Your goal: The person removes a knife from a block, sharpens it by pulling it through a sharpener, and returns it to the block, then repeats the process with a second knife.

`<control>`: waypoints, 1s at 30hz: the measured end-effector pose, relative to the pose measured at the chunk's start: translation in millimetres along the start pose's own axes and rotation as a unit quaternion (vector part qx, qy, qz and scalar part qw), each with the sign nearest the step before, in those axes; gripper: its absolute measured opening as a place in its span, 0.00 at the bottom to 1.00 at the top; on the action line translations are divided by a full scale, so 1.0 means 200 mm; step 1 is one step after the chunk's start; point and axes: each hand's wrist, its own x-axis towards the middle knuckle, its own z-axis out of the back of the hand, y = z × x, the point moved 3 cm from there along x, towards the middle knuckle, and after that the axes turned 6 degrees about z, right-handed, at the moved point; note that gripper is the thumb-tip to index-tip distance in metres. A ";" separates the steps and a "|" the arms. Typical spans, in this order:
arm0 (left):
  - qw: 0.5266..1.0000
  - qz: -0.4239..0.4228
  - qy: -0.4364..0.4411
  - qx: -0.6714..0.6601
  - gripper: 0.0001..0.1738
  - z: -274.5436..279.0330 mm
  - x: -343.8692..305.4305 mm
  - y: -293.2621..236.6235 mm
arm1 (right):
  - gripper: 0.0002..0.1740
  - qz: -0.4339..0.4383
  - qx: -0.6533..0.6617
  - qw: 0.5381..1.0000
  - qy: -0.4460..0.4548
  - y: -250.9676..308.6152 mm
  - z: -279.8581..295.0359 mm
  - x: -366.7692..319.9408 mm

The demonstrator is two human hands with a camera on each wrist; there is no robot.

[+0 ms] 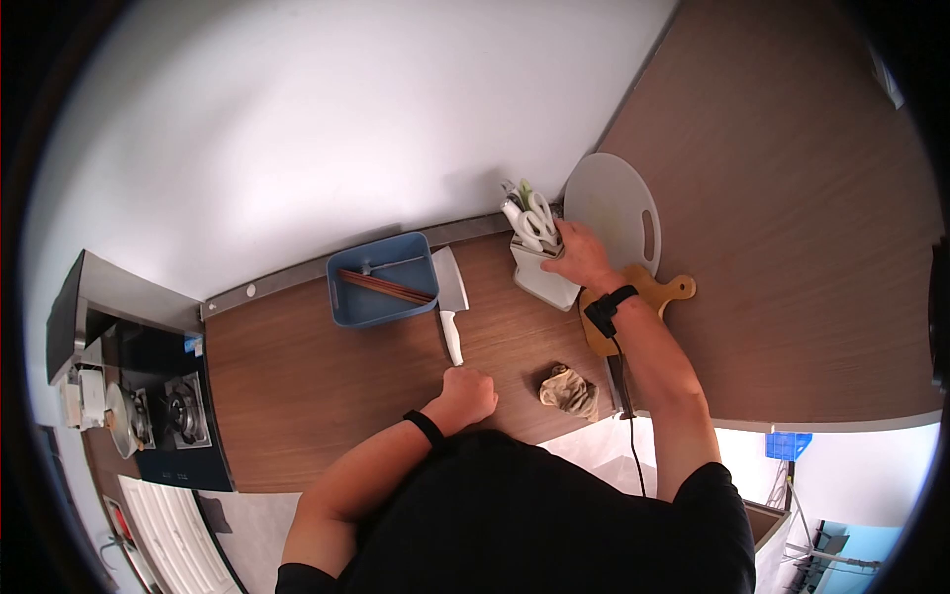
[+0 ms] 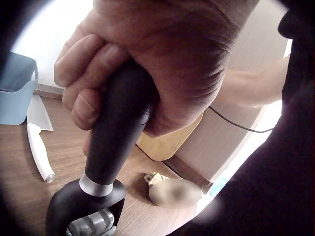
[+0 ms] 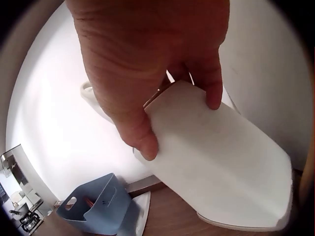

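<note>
My left hand point(image 1: 467, 394) is curled in a fist around the black handle of a tool point(image 2: 115, 137) with a silver collar and a black head at its lower end, held just above the wooden counter point(image 1: 317, 376). Just beyond that fist lies a white-handled cleaver point(image 1: 450, 297). My right hand point(image 1: 579, 252) grips the top of a white utensil holder point(image 1: 542, 272) from above, thumb and fingers on its sides point(image 3: 216, 162). White-handled tools point(image 1: 529, 218) stick out of the holder.
A blue bin point(image 1: 381, 282) with chopsticks sits behind the cleaver. A round white board point(image 1: 614, 208) leans on the wall, a wooden board point(image 1: 648, 292) lies under my right wrist. A crumpled rag point(image 1: 569, 389) lies near the counter edge. A stove point(image 1: 163, 411) is at far left.
</note>
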 end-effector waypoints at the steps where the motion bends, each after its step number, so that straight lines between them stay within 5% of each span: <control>1: 1.000 0.001 0.002 -0.006 0.16 0.00 0.00 0.00 | 0.44 0.023 0.022 0.999 0.019 0.01 0.00 0.00; 10: 0.999 -0.010 -0.032 -0.025 0.16 0.00 -0.03 0.01 | 0.41 0.211 -0.027 0.969 0.127 0.09 -0.01 0.16; 24: 1.000 0.001 -0.015 -0.023 0.16 -0.01 0.00 0.01 | 0.38 0.232 -0.080 0.947 0.205 -0.04 0.08 0.29; 30: 1.000 0.000 -0.003 -0.011 0.16 -0.01 -0.01 0.00 | 0.40 0.158 -0.010 0.975 0.156 -0.05 0.01 0.19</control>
